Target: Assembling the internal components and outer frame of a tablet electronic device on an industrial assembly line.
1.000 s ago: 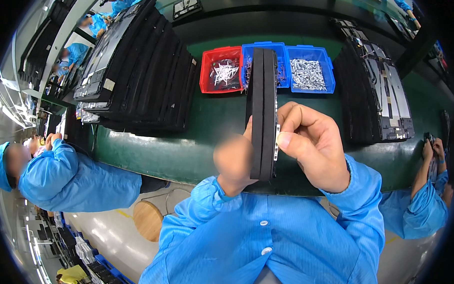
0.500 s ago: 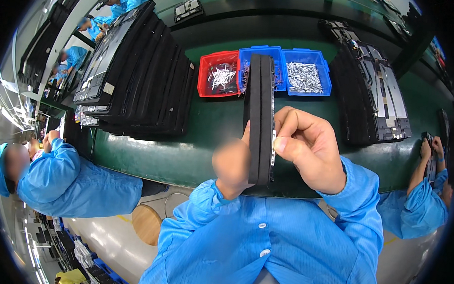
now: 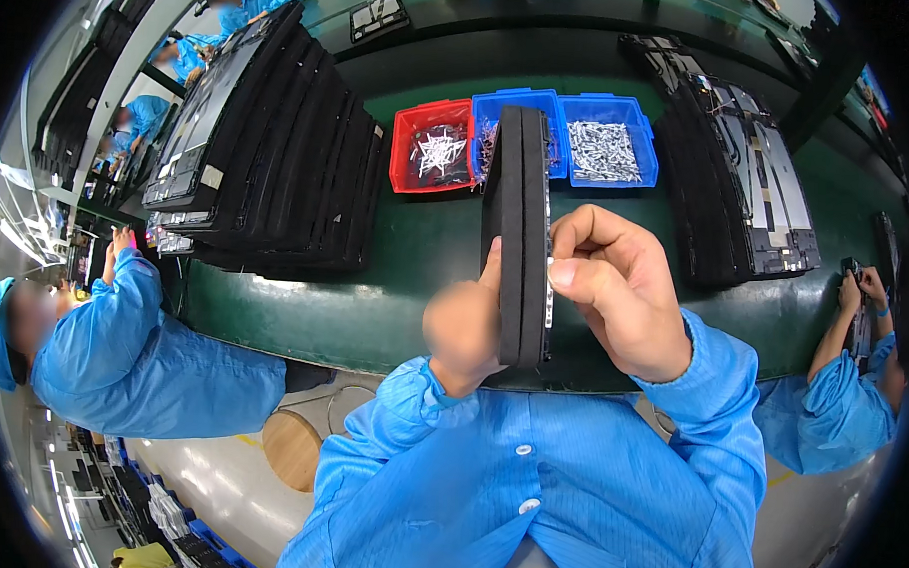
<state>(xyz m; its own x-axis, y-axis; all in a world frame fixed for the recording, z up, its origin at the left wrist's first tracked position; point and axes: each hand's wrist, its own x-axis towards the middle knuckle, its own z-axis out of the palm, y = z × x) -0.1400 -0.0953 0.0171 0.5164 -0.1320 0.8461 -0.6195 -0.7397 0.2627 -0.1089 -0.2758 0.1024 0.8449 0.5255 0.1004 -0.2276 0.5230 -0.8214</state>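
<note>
A black foam-edged panel (image 3: 525,226) is held upright on edge in front of my chest, its narrow side toward me. My left hand (image 3: 465,329) grips it from the left, thumb along its face; part of that hand is blurred. On the panel's right side, my right hand (image 3: 629,305) has thumb and index finger pinched at a small white strip (image 3: 549,305) lying along the edge. The fingertips cover the strip's upper part. Behind the panel stand a red bin (image 3: 403,152) with white strips, a blue bin (image 3: 521,94) partly hidden, and another blue bin (image 3: 650,171) full of small silvery-white parts.
Tall stacks of similar black panels stand on the green table (image 3: 416,233): a left stack (image 3: 308,169) and a right stack (image 3: 723,183). A single panel (image 3: 378,17) lies at the back. Co-workers in blue sit at left (image 3: 132,343) and right (image 3: 841,408). A round stool (image 3: 291,451) is below.
My right thumb has shifted slightly up along the panel's edge, and more of the left thumb shows. The panel stays upright between my hands. The left co-worker's hands have risen.
</note>
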